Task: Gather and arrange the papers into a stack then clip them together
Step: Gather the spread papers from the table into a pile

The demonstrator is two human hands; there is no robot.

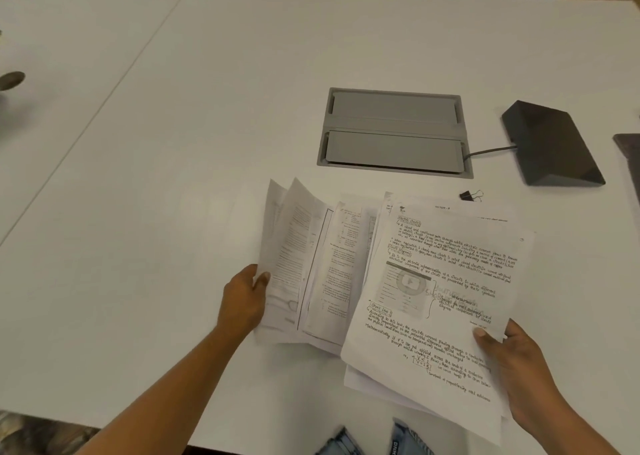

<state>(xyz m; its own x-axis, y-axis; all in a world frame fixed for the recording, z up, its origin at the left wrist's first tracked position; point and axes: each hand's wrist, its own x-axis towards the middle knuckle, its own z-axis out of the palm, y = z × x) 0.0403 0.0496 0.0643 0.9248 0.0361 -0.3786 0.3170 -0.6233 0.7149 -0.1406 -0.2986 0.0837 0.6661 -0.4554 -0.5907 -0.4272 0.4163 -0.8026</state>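
Observation:
Several printed and handwritten papers (pixel 433 281) lie fanned out unevenly near the front of the white table (pixel 207 108). My left hand (pixel 244 302) grips the left edge of the printed sheets, which curl upward there. My right hand (pixel 516 361) holds the lower right corner of the handwritten top sheet, thumb on top. A small black binder clip (pixel 470 195) rests on the table just beyond the papers' far right corner, touched by neither hand.
A grey cable hatch (pixel 394 132) is set into the table behind the papers. A black wedge-shaped device (pixel 550 143) with a cable sits at the right. A dark object (pixel 628 153) shows at the right edge. A round thing (pixel 12 80) lies far left.

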